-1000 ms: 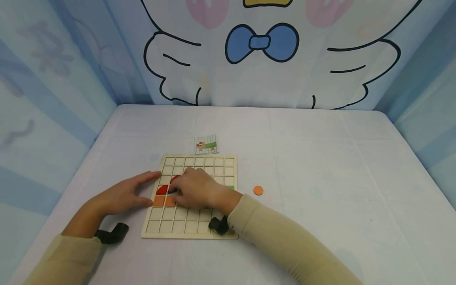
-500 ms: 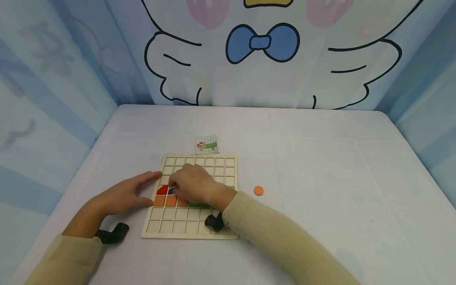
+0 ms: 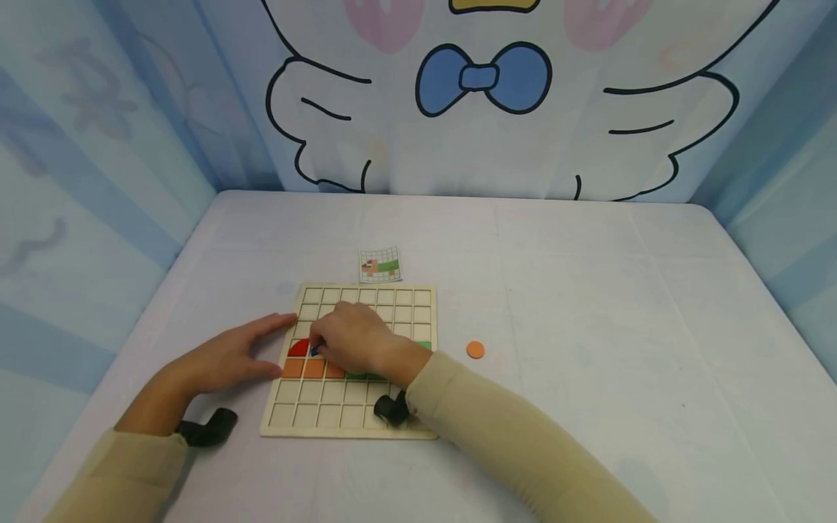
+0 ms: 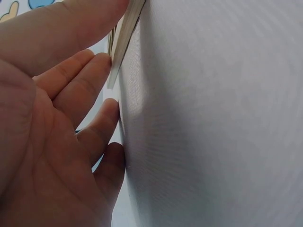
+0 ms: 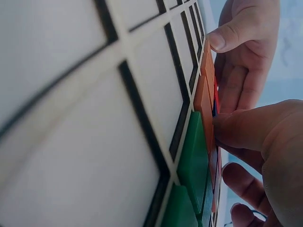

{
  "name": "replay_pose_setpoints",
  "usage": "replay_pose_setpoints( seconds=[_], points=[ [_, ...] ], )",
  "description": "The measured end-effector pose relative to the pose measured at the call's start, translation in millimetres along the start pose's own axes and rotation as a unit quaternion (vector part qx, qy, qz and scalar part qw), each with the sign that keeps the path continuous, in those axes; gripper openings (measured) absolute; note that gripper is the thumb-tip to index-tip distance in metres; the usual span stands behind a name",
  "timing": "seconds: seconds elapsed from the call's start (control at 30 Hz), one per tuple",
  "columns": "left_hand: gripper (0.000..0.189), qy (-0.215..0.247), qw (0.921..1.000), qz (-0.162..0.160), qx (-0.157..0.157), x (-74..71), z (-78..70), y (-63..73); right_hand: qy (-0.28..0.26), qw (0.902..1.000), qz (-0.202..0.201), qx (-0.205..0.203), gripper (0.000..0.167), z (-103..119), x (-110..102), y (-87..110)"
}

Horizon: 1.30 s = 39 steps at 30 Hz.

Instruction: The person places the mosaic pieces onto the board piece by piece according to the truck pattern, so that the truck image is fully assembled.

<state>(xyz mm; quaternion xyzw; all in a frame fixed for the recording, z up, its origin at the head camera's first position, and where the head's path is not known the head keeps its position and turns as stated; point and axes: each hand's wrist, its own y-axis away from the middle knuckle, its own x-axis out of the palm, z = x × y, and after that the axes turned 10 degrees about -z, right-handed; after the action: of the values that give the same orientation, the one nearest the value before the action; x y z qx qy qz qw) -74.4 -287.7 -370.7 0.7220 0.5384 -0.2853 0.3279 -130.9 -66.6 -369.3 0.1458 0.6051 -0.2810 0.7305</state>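
Observation:
A wooden grid board lies on the table with flat coloured pieces in its cells. My left hand rests along the board's left edge, thumb and fingers stretched out against the rim, as the left wrist view also shows. My right hand reaches over the board, thumb and index finger pinching a small blue piece at a cell beside a red rounded piece. Orange square tiles fill the row below, and green tiles follow them. The right hand hides much of the middle rows.
A small picture card with a gridded pattern lies just behind the board. To the board's right is a round orange disc. Blue patterned curtains border the white table.
My right hand has drawn slightly up and back, uncovering a third orange tile and green tiles. The dark piece at its fingertips now shows blue in the cell. The left hand stays put.

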Motion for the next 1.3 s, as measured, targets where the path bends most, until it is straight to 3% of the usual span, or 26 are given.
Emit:
replay_pose_setpoints(
  seconds=[0.27,0.9,1.3],
  points=[
    [0.082,0.001,1.0,0.001,-0.005,0.6,0.4,-0.7,0.003,1.0,0.004,-0.005,0.02,-1.0,0.1,1.0],
    [0.082,-0.005,1.0,0.003,0.0,0.7,0.7,-0.9,-0.05,0.9987,0.005,-0.011,0.017,-6.0,1.7,0.5],
    [0.083,0.005,0.9999,0.004,-0.01,-0.1,-0.9,-0.6,-0.095,0.9954,0.009,0.008,0.025,-16.4,-23.7,17.5]
  ],
)
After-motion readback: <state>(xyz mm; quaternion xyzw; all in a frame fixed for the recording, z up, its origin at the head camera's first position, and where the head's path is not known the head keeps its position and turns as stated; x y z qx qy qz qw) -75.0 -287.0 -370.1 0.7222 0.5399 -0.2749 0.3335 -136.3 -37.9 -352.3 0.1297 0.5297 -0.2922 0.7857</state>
